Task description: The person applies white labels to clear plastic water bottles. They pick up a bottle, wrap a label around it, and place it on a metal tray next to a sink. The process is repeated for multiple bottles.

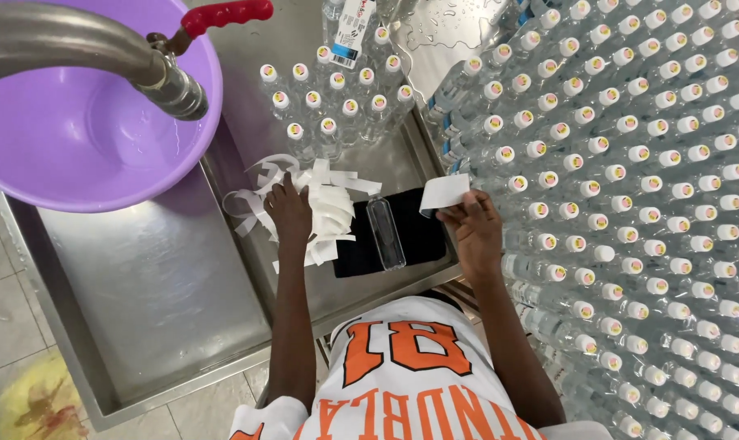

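Note:
My left hand point(290, 210) rests on a loose pile of white label strips point(327, 208) in a steel tray point(174, 277). My right hand point(474, 226) pinches one white label strip point(444, 193) and holds it above the tray's right edge. Between the hands a clear plastic bottle without a cap point(385, 232) lies on its side on a black cloth point(414, 236).
A purple basin point(101, 138) with water sits at the tray's far left under a metal pipe point(76, 49) with a red-handled valve point(223, 15). Several capped bottles point(337, 102) stand at the tray's far end. A large mass of capped bottles point(646, 187) fills the right side.

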